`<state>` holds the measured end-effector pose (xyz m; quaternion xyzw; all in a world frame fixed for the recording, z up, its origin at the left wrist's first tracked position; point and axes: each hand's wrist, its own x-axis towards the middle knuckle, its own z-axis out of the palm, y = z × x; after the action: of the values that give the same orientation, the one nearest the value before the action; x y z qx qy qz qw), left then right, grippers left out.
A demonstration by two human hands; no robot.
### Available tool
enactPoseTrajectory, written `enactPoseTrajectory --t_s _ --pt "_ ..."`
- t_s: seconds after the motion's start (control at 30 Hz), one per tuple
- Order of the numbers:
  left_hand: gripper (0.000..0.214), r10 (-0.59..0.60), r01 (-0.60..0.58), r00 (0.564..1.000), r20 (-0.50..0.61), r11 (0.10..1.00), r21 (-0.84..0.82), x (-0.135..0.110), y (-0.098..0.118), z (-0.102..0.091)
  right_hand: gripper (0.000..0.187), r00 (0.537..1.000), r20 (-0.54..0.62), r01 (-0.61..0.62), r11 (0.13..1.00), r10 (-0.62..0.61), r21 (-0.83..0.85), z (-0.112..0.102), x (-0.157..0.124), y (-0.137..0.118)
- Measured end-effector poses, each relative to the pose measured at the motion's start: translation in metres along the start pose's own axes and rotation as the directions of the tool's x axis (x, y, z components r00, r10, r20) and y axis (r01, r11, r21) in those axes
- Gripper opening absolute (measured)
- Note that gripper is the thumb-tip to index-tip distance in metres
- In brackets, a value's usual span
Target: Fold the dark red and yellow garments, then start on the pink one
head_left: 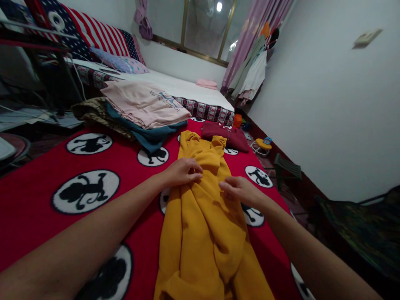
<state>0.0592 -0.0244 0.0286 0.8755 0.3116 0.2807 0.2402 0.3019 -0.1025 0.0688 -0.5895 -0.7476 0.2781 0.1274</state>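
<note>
A mustard-yellow garment (203, 233) lies rumpled lengthways on a red blanket (37, 196) printed with white circles holding black figures. My left hand (183, 171) rests on the garment's upper left part, fingers curled and pinching the cloth. My right hand (237, 189) is at the garment's right edge, fingers bent together on the fabric. Both forearms reach in from the bottom of the view.
A stack of folded clothes, pink (145, 104) over teal (153, 135), sits behind the garment. A dark red folded garment (225, 134) lies at the far right. A second bed (187, 89) stands beyond. A green stool (286, 166) and toys sit on the floor at right.
</note>
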Motion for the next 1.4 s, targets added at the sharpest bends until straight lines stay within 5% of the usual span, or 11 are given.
enactPoseTrajectory --t_s 0.13,0.23,0.37,0.47,0.57,0.67,0.83,0.93,1.0,1.23,1.4 --pt "0.046 0.005 0.037 0.944 0.33 0.992 -0.12 0.001 0.007 -0.014 0.036 0.979 0.201 -0.003 1.0 0.006 -0.018 0.017 -0.045 -0.005" --pt "0.043 0.006 0.039 0.913 0.408 0.994 -0.102 0.001 0.013 -0.016 0.027 0.977 0.214 -0.05 0.989 0.02 0.138 0.016 -0.06 -0.006" --pt "0.016 0.07 -0.085 0.977 0.202 0.994 0.066 0.003 0.025 -0.003 0.017 0.988 -0.146 0.005 0.956 0.04 0.294 -0.019 -0.075 -0.021" --pt "0.021 0.16 -0.164 0.981 0.111 0.986 0.028 0.006 0.033 0.001 0.016 0.899 -0.404 0.226 0.969 -0.169 0.098 -0.04 -0.094 -0.043" --pt "0.032 0.15 -0.147 0.966 0.212 0.989 -0.029 0.003 0.034 -0.006 0.009 0.936 -0.103 0.334 0.942 -0.336 -0.029 -0.035 -0.112 -0.059" --pt "0.039 0.107 -0.104 0.926 0.361 0.994 -0.027 -0.01 0.028 -0.016 0.013 0.911 0.232 0.35 0.937 -0.342 0.005 -0.019 -0.118 -0.047" --pt "0.047 0.112 -0.156 0.931 0.346 0.983 0.102 -0.048 0.017 -0.031 0.049 0.954 -0.027 0.281 0.92 -0.299 -0.275 -0.008 -0.109 0.029" --pt "0.055 0.101 -0.188 0.93 0.352 0.957 0.223 -0.067 0.012 -0.038 0.078 0.946 0.019 0.303 0.86 -0.324 -0.411 -0.002 -0.107 0.06" --pt "0.061 0.13 -0.23 0.925 0.358 0.939 0.255 -0.073 0.011 -0.041 0.081 0.916 0.064 0.383 0.818 -0.395 -0.43 0.004 -0.107 0.062" --pt "0.044 0.223 -0.334 0.857 0.464 0.927 0.171 -0.075 0.039 -0.038 0.036 0.802 0.201 0.591 0.704 -0.562 -0.393 0.024 -0.094 0.033" --pt "0.032 0.288 -0.352 0.852 0.436 0.933 0.071 -0.088 0.053 -0.022 0.052 0.718 0.25 0.695 0.69 -0.65 -0.202 0.033 -0.092 0.035"
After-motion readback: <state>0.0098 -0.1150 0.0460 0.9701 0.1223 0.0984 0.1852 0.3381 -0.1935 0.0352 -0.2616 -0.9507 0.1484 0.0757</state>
